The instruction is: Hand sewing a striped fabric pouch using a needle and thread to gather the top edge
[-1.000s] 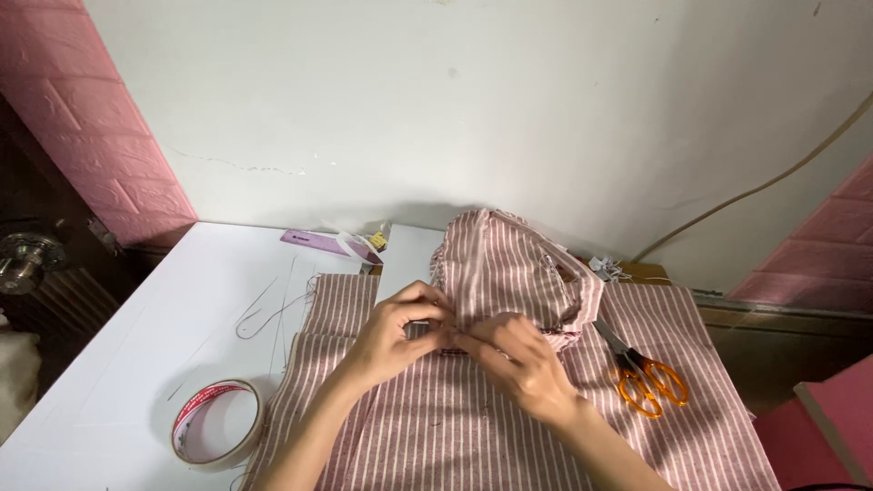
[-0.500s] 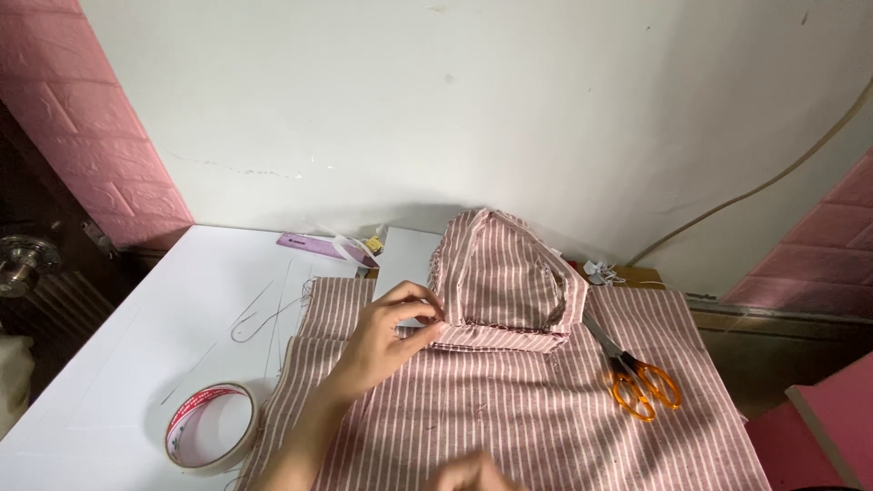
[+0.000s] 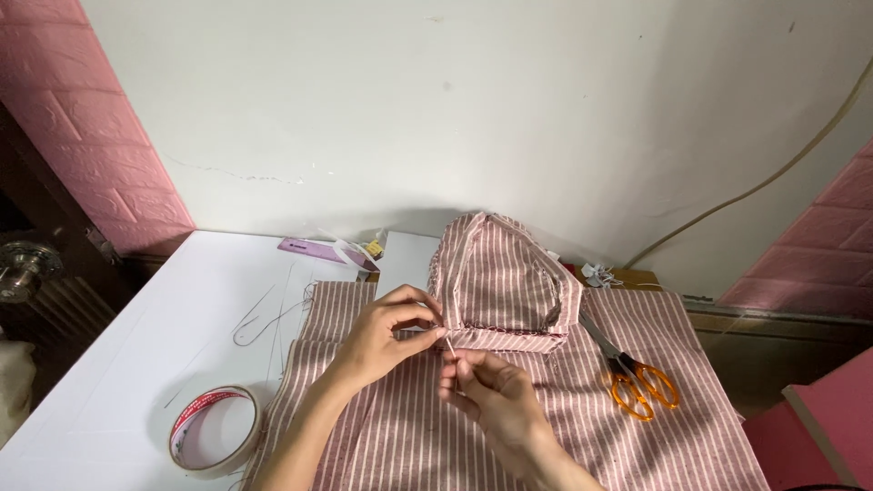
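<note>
Striped cloth (image 3: 509, 400) covers a white table (image 3: 136, 364) by pink brick; left hand (image 3: 377, 336) and right hand (image 3: 496, 400), grips pressed together, pinch it.

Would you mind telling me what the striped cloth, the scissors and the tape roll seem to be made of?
Striped cloth: thin woven fabric, likely cotton; matte, folds softly.
Scissors: dull grey metal blades with glossy orange handles, probably plastic.
Tape roll: pale translucent tape, slightly shiny, on a ring with a red-and-white inner face, probably cardboard.
</note>
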